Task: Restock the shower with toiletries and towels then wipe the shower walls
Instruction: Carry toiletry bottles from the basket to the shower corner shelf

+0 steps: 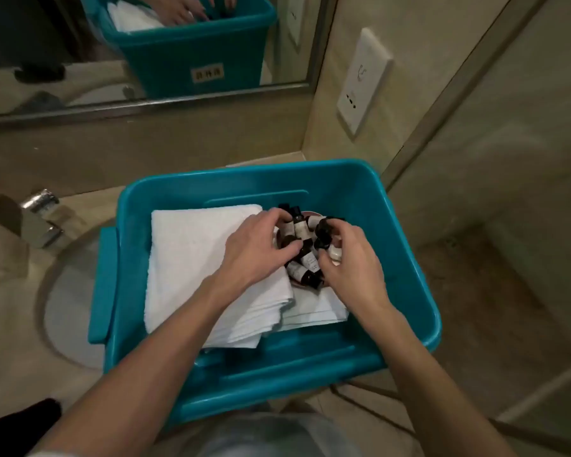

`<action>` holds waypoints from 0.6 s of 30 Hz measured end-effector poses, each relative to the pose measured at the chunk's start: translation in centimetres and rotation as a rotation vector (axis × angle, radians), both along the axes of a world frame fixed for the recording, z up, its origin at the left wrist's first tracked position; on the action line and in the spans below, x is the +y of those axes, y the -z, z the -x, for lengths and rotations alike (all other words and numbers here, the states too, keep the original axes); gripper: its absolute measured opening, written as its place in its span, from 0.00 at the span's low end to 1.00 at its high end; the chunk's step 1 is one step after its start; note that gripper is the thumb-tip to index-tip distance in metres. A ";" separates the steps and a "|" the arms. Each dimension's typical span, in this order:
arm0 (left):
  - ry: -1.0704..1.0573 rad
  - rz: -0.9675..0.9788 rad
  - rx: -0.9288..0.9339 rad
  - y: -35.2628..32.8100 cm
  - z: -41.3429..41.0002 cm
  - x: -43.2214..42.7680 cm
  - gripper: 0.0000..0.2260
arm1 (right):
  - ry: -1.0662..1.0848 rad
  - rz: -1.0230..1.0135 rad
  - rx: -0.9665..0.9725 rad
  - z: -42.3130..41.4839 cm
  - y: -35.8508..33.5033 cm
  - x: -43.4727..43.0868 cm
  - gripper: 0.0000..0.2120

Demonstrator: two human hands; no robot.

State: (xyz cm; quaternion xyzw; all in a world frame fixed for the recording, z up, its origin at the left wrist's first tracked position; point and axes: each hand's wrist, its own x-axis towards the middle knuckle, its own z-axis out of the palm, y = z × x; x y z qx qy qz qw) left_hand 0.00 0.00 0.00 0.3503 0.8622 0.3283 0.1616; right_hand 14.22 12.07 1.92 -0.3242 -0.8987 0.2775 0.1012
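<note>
A teal plastic bin sits on the vanity counter. Inside lie folded white towels on the left and a small round dish heaped with several dark toiletry bottles on the right. My left hand reaches over the towels, its fingers curled around bottles at the dish's left side. My right hand comes in from the right and pinches a small black-capped bottle above the dish. Both hands hide much of the dish.
A chrome faucet and round sink basin lie left of the bin. A mirror runs along the back wall. A white wall outlet plate is at the right. The glass shower partition stands to the right.
</note>
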 end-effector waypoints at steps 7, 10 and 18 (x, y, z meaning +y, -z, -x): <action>0.050 0.046 0.000 0.7 0.9 0.0 0.11 | 0.086 0.074 -0.031 0.7 0.5 0.9 0.20; 0.019 0.023 -0.109 0.7 1.7 0.3 0.11 | 0.080 0.125 -0.010 0.5 0.6 1.0 0.19; -0.065 -0.164 -0.439 0.0 3.0 0.1 0.11 | 0.114 0.170 0.004 0.7 1.0 1.2 0.14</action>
